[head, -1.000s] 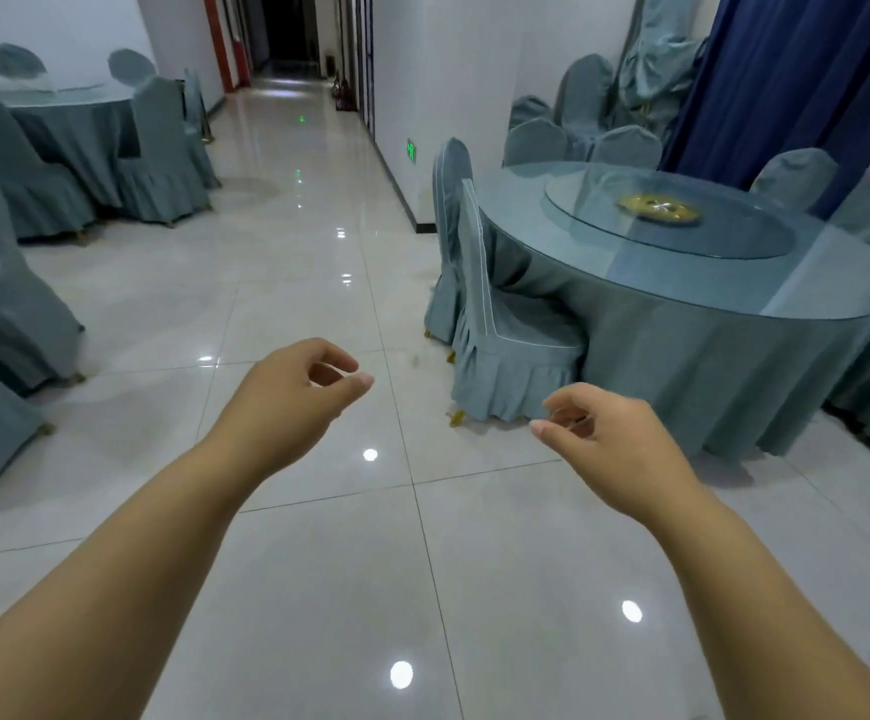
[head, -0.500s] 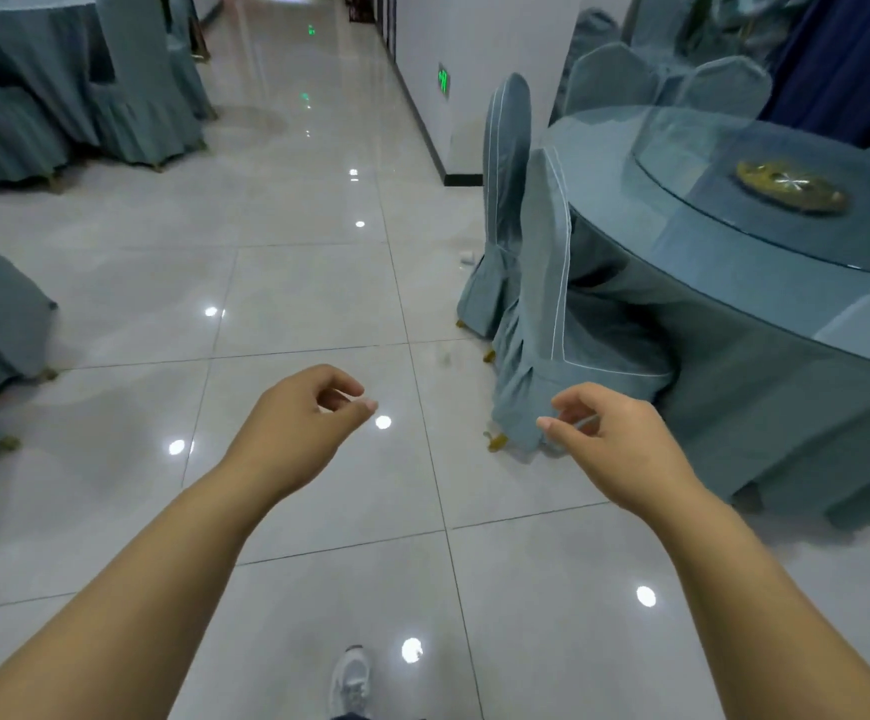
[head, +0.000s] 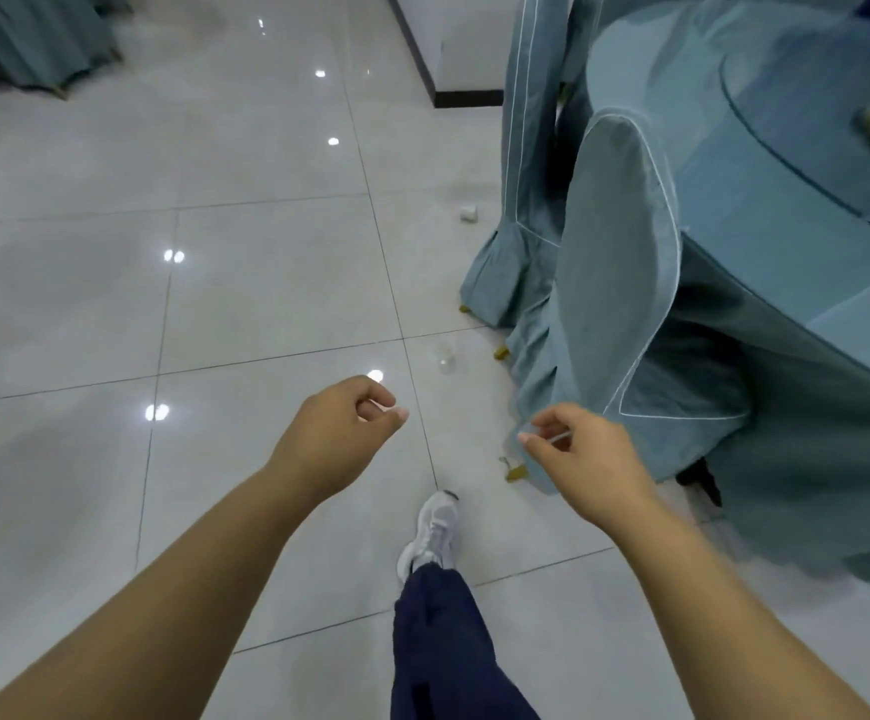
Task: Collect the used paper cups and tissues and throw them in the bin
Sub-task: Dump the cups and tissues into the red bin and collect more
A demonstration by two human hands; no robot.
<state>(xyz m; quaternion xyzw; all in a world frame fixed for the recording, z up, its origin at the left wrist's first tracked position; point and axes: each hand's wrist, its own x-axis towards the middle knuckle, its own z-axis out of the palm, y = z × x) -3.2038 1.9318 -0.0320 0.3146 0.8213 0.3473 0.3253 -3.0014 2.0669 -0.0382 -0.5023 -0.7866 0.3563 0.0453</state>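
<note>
A small white crumpled tissue or cup (head: 468,214) lies on the tiled floor beside a covered chair. Nearer to me a clear, see-through cup (head: 444,357) lies on the floor by the chair's foot. My left hand (head: 336,439) hangs in front of me with loosely curled fingers and holds nothing. My right hand (head: 581,459) is also loosely curled and empty, just in front of the near chair's skirt. Both hands are well short of the two items. No bin is in view.
Two chairs in teal covers (head: 614,283) stand against a round table with a teal cloth and glass top (head: 786,163) on the right. My leg and white shoe (head: 430,532) step forward. A white wall corner (head: 466,49) lies ahead; another covered chair (head: 32,39) is far left.
The view has tilted down and moved closer to the table. The floor litter has come into sight and my foot has stepped forward. Both hands keep the same loose pose.
</note>
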